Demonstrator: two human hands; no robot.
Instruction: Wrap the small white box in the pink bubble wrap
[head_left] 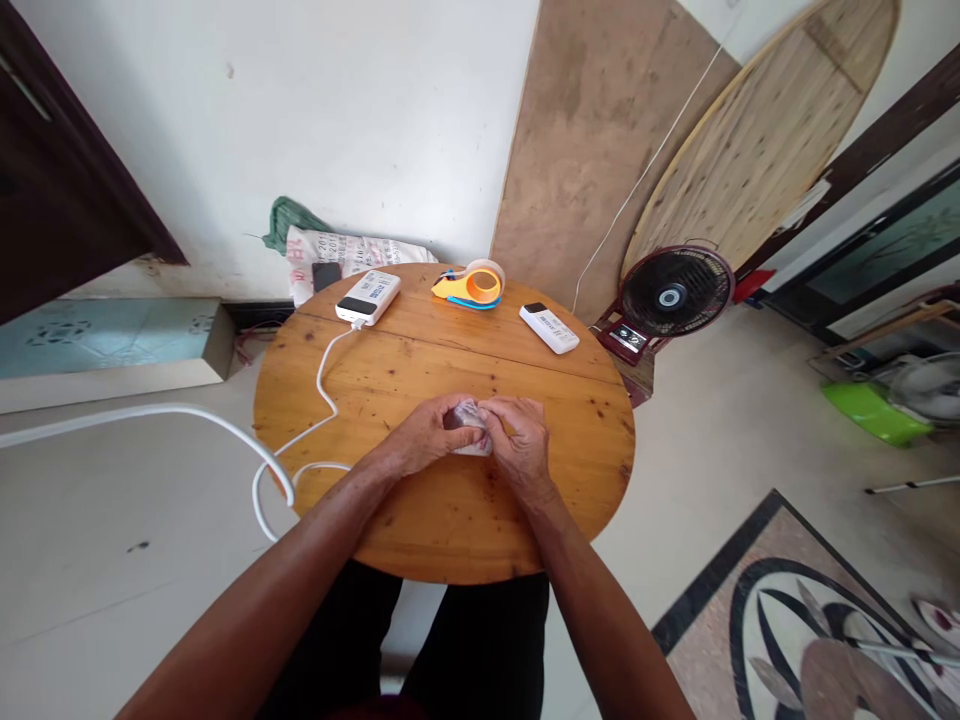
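Both my hands meet over the middle of a round wooden table (450, 520). My left hand (429, 433) and my right hand (520, 440) are closed together around a small pale, greyish object (470, 416). My fingers cover most of it, so I cannot tell what it is. It rests on or just above the tabletop.
At the table's far side lie a white power bank (368, 296) with a white cable (324, 385) trailing off the left edge, an orange tape dispenser (470, 286) and a white remote (549, 327). A floor fan (673, 293) stands to the right. Boards lean on the wall behind.
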